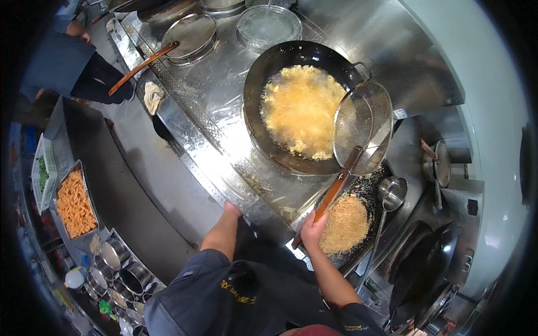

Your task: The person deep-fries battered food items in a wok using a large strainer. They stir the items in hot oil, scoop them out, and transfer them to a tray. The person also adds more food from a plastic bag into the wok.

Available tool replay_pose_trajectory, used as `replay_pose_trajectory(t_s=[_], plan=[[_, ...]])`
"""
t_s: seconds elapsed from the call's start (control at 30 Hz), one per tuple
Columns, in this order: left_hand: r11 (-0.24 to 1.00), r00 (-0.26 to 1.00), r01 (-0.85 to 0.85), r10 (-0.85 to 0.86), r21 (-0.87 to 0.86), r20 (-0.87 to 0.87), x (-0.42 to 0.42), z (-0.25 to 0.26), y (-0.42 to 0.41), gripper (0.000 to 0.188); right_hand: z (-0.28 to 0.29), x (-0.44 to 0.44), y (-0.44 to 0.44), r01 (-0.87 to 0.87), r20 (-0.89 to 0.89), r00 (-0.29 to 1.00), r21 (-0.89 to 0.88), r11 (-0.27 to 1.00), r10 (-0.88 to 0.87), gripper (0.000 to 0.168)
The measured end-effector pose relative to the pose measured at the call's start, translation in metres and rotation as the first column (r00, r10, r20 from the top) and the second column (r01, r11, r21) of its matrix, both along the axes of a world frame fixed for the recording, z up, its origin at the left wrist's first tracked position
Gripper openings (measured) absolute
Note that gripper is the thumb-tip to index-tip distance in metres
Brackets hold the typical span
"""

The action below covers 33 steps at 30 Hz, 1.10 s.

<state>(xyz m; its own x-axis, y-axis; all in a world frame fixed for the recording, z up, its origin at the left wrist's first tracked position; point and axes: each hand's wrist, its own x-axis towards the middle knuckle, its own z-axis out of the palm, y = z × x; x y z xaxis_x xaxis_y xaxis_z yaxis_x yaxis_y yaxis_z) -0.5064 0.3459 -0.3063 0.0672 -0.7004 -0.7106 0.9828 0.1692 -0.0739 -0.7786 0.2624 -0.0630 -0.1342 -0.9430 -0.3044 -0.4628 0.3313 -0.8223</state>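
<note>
My right hand is closed around the wooden handle of a wire-mesh skimmer. The skimmer's round mesh rests over the right side of a large black wok, where golden food bubbles in oil. My left hand is at the steel counter's front edge, mostly hidden, so its fingers cannot be made out. Right of my right hand, a black tray holds a heap of pale golden crumbs. A steel ladle lies across that tray's right side, its long handle pointing towards me.
A round strainer with a wooden handle and a mesh-covered pot stand behind the wok. At left are a cloth, a tray of orange food strips, steel containers and another person. More woks stand at right.
</note>
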Motion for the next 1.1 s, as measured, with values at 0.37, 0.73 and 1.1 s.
replay_pose_trajectory(t_s=[0.37,0.73,1.1], plan=[[0.716,0.752,0.263,-0.572,0.647,0.327,0.021,0.029,0.025,0.024,0.003,0.011,0.0,-0.001,-0.03,1.0,-0.208,0.978,-0.005,0.028],[0.4,-0.249,0.52,-0.775,0.755,0.581,0.092,-0.01,0.123,0.025,0.143,0.01,-0.04,-0.056,-0.4,0.911,-0.358,0.932,-0.099,0.023],[0.349,-0.139,0.535,-0.862,0.769,0.488,0.112,-0.028,0.239,0.027,0.158,-0.013,-0.088,-0.164,-0.302,0.936,0.083,0.983,0.181,0.022]])
